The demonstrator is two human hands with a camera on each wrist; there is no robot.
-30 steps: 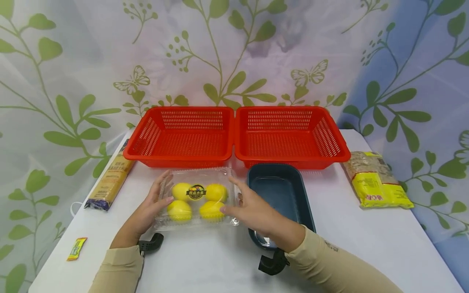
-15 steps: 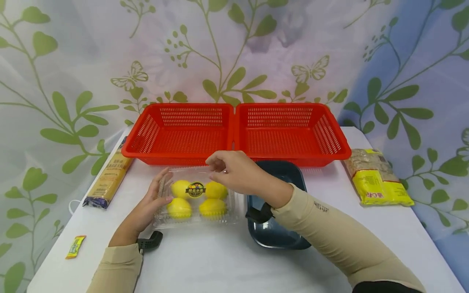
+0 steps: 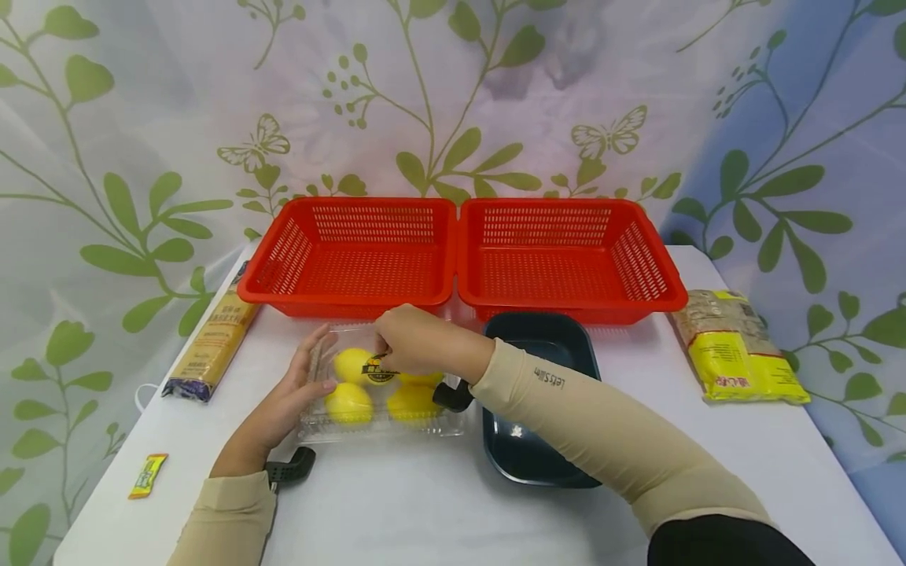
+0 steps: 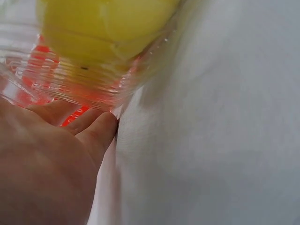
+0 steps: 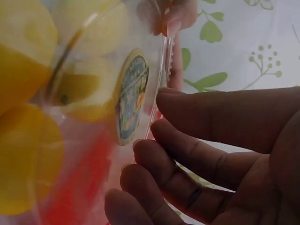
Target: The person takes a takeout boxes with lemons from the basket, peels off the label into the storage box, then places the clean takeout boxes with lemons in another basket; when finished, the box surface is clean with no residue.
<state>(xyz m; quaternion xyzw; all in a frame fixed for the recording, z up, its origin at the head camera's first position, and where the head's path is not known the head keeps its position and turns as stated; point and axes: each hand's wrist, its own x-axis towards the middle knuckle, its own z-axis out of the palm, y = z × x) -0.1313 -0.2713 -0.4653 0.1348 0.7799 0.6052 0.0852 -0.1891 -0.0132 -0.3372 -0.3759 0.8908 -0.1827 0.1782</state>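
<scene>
A clear plastic fruit box (image 3: 317, 417) with a dark round label holds several yellow, lemon-like fruits (image 3: 349, 402). My left hand (image 3: 283, 401) grips the box's left side, with its thumb over the lid and the other fingers along the side. In the left wrist view those fingers (image 4: 99, 131) lie against the ridged plastic. Over the lid's back right part is my right hand (image 3: 418, 339), which covers part of the label and a fruit. The right wrist view shows its thumb and loosely bent fingers (image 5: 183, 145) at the lid's edge, with a gap between thumb and forefinger.
Two red mesh baskets (image 3: 354, 300) (image 3: 573, 305) stand side by side behind the box. A dark blue dish (image 3: 541, 464) is right of it, under the right forearm. A long gold packet (image 3: 212, 342) and a small yellow sachet (image 3: 148, 475) lie left; a yellow-labelled bag (image 3: 739, 350) lies right.
My right hand has left the box's right side, risen over its back right corner and moved left across the lid. The left hand and the box have stayed in place.
</scene>
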